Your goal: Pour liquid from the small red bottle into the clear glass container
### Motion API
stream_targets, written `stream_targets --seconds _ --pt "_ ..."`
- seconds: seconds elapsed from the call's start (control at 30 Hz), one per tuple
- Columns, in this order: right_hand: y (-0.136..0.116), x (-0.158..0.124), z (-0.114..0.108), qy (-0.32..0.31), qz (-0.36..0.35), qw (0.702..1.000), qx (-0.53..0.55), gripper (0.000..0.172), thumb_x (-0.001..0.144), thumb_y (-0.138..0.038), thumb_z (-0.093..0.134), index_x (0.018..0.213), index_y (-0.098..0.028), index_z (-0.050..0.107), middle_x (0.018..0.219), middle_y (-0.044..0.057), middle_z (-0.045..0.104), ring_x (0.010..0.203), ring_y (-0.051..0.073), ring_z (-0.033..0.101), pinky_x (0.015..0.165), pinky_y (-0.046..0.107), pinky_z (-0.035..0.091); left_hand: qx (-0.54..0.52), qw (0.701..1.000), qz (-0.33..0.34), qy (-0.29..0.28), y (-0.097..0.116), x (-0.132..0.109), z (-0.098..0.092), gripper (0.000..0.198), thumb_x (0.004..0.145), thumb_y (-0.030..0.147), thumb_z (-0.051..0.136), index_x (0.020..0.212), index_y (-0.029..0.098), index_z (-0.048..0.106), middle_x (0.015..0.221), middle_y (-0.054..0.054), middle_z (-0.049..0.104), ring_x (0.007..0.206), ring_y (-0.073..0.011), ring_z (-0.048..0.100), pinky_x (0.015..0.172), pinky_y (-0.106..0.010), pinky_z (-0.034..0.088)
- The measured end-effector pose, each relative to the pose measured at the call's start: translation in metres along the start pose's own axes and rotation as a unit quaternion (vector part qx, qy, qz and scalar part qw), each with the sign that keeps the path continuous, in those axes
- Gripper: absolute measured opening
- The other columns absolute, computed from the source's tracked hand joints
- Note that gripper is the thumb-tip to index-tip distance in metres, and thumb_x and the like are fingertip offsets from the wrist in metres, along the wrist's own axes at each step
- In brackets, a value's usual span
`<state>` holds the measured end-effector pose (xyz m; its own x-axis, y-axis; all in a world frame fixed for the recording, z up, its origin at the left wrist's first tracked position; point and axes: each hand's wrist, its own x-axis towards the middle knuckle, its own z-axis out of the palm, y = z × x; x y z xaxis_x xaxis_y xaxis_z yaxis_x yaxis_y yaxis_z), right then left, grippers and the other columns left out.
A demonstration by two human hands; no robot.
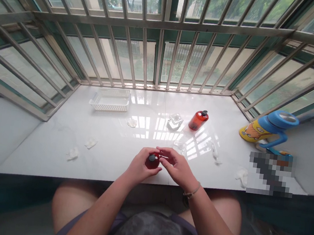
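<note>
My left hand [140,165] is wrapped round a small dark-red bottle [152,164] with a black top, close to the front edge of the counter. On the bottle's other side is my right hand [176,167], its fingers bent but apart and the fingertips near the bottle's top. Whether those tips touch the bottle I cannot tell. Beyond my right hand lies a clear, glass-like piece [179,147]. Farther back stand a clear square container [175,122] and a second red see-through bottle [198,121] with a black top.
A white perforated basket [109,106] sits at the back left. Crumpled tissues [72,154] lie scattered about the white counter [43,134]. Toward the right are a clear plastic scrap [214,153] and a blue-and-yellow thermos [267,127], with a blurred-out patch below. Metal bars [158,56] border the back.
</note>
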<state>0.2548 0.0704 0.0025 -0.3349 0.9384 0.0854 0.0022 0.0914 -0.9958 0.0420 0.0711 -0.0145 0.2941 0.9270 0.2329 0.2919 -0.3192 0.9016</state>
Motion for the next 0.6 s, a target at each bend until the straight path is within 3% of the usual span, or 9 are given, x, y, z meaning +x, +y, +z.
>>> stream_targets --seconds 0.1,0.27,0.47,0.6 --pt "0.001 -0.003 0.008 0.027 0.002 1.0 -0.006 0.042 0.099 -0.039 0.077 0.138 -0.029 0.065 0.142 0.008 0.07 0.131 0.027 0.07 0.114 0.048 0.061 -0.027 1.0 0.004 0.008 -0.001 -0.002 0.002 0.045 0.083 0.027 0.087 0.119 0.029 0.06 0.127 -0.005 0.07 0.116 -0.0249 0.071 0.101 -0.043 0.058" --pt "-0.005 -0.002 0.012 0.032 -0.009 0.997 -0.067 0.045 0.097 -0.036 0.078 0.139 -0.027 0.066 0.139 0.008 0.071 0.126 0.027 0.072 0.111 0.049 0.063 -0.089 0.995 -0.048 0.022 -0.002 -0.005 0.006 0.056 0.078 0.023 0.088 0.118 0.027 0.048 0.127 -0.006 0.071 0.108 -0.0233 0.075 0.091 -0.039 0.061" --pt "-0.015 -0.001 0.025 0.07 -0.031 0.98 -0.185 0.054 0.088 -0.031 0.088 0.137 -0.027 0.066 0.138 0.009 0.071 0.123 0.028 0.072 0.108 0.049 0.062 -0.13 0.99 -0.054 0.024 -0.001 -0.004 0.01 0.063 0.075 0.025 0.092 0.113 0.027 0.042 0.116 -0.004 0.073 0.094 -0.0202 0.076 0.082 -0.036 0.062" --pt "-0.018 0.0 0.039 0.095 -0.079 0.96 -0.252 0.037 0.088 -0.022 0.087 0.121 -0.026 0.071 0.14 0.011 0.07 0.134 0.031 0.065 0.113 0.05 0.057 -0.117 0.993 -0.018 0.024 -0.001 -0.003 0.011 0.067 0.08 0.023 0.086 0.126 0.028 0.038 0.114 -0.003 0.072 0.088 -0.0178 0.076 0.08 -0.035 0.062"
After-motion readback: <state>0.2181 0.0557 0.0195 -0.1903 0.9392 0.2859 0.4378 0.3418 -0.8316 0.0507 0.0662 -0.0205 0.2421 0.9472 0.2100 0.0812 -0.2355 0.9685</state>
